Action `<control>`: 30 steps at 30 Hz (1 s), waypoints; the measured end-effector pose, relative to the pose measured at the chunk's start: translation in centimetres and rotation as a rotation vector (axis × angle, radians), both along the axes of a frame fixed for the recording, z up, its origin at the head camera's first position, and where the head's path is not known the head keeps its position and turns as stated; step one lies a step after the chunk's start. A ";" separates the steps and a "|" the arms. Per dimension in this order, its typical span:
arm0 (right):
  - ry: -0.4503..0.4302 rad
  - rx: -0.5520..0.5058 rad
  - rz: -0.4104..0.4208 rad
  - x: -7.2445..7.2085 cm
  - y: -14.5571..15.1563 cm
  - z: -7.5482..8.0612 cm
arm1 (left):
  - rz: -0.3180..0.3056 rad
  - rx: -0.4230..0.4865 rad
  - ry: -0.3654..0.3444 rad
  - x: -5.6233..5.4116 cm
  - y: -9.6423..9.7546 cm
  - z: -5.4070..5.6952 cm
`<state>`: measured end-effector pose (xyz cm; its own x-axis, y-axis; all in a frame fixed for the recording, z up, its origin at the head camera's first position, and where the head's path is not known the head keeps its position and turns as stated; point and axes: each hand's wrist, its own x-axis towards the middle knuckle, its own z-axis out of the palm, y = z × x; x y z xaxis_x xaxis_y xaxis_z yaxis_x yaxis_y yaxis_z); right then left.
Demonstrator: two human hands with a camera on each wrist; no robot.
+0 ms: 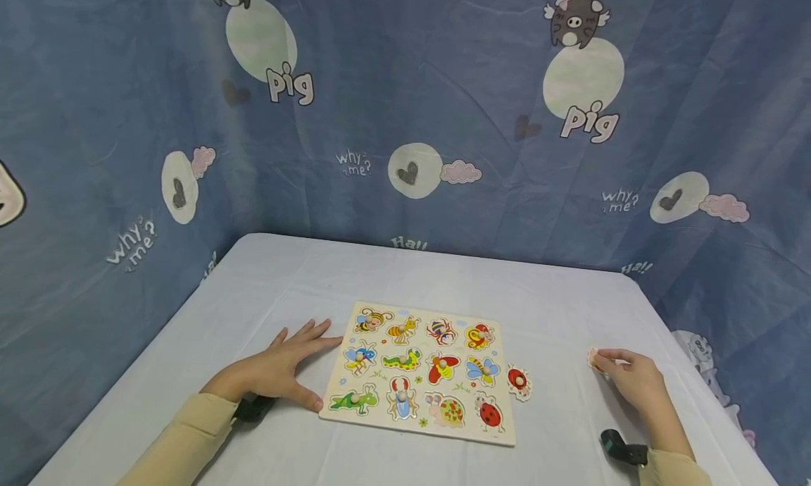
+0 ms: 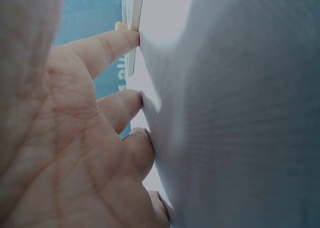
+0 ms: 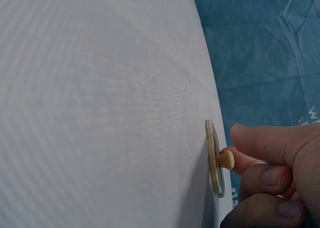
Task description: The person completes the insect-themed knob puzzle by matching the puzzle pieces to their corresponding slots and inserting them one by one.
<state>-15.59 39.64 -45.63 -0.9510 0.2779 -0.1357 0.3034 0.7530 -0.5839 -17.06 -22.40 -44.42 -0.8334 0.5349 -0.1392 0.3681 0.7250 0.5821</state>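
Note:
My left hand (image 1: 279, 366) lies spread beside a wooden insect peg puzzle board (image 1: 412, 430), its thumb and index fingertips right at the board's left edge. In the left wrist view, one fingertip meets the board's side (image 2: 137, 11). At the far right, my right hand (image 1: 636, 384) is over a small puzzle piece (image 1: 593, 360). The right wrist view shows that piece (image 3: 215, 173) edge-on, its wooden knob (image 3: 228, 159) between thumb and index finger, with a gap between thumb and knob. A ladybug piece (image 1: 519, 383) lies just right of the board.
Knobs stand on most insects in the board; the snail (image 1: 446, 410) and ladybug (image 1: 489, 412) pictures at lower right show none. A white cloth (image 1: 405, 275) covers the table. Behind it hangs a blue curtain (image 1: 355, 204) with pig prints.

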 end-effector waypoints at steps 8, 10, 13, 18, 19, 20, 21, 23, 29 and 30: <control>-0.014 -0.012 -0.008 0.1 0.4 0.1 | 0.002 -0.011 0.005 -0.4 0.0 0.1; -0.013 -0.014 -0.013 0.2 0.4 0.2 | 0.003 -0.010 0.005 -0.4 0.0 0.1; -0.010 -0.013 -0.017 0.2 0.5 0.3 | 0.004 -0.011 0.007 -0.5 0.0 0.0; -0.028 -0.018 -0.030 0.4 0.5 0.4 | 0.004 -0.011 0.006 -0.4 0.0 -0.1; -0.032 -0.017 -0.033 0.5 0.5 0.4 | 0.005 -0.010 0.004 -0.4 0.0 -0.1; -0.034 -0.013 -0.035 0.5 0.5 0.3 | 0.005 -0.009 0.002 -0.3 0.0 -0.1; -0.038 -0.010 -0.038 0.6 0.5 0.3 | 0.006 -0.008 0.001 -0.3 0.0 -0.1; -0.047 0.002 -0.043 0.7 0.5 0.3 | 0.007 -0.005 -0.001 -0.2 0.0 -0.1; -0.071 0.021 -0.072 0.8 0.4 0.1 | 0.010 -0.003 0.001 -0.1 0.1 0.0; -0.069 0.025 -0.073 0.8 0.4 0.0 | 0.011 -0.004 0.001 -0.1 0.0 -0.1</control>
